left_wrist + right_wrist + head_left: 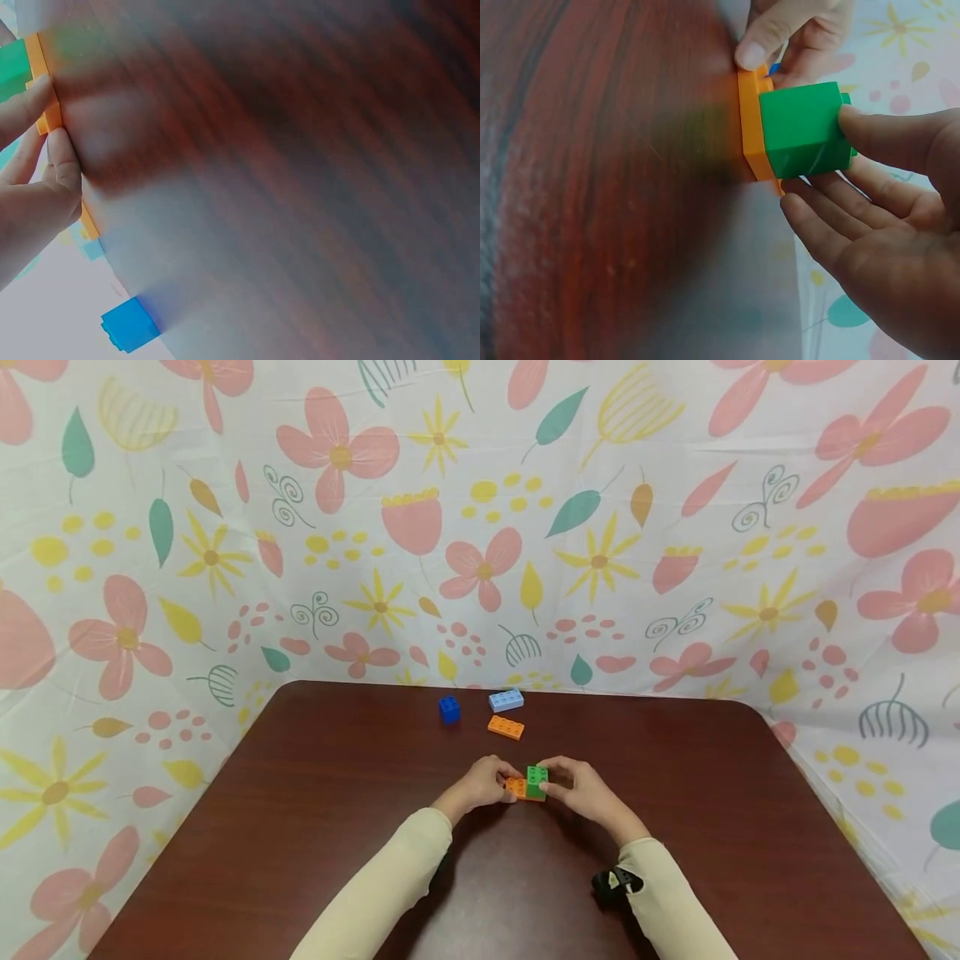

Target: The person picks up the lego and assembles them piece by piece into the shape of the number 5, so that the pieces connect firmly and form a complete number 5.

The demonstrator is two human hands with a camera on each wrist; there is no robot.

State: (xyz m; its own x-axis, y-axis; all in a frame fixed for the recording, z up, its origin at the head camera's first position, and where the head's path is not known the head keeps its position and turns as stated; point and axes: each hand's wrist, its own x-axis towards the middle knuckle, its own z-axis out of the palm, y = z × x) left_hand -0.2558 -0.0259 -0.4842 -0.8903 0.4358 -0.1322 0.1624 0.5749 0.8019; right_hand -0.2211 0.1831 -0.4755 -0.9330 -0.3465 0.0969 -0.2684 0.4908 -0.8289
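On the table, a flat orange toy brick [515, 787] lies with its left end pinched between the thumb and fingers of my left hand [486, 779]. A taller green brick [802, 127] sits on the orange brick's right end, studs facing up. My right hand [588, 789] holds the green brick, thumb on its near side and fingers round the far side. From the left wrist, the orange edge [52, 116] shows between thumb and fingertips, and only part of the green brick [13, 67] is in sight.
Beyond my hands lie a second flat orange brick [506, 727], a light blue brick [506, 700] and a dark blue brick [449, 710]. The dark brown table [337, 827] ends at a flowered cloth [480, 568]. A black wrist device [617, 885] sits under the right sleeve.
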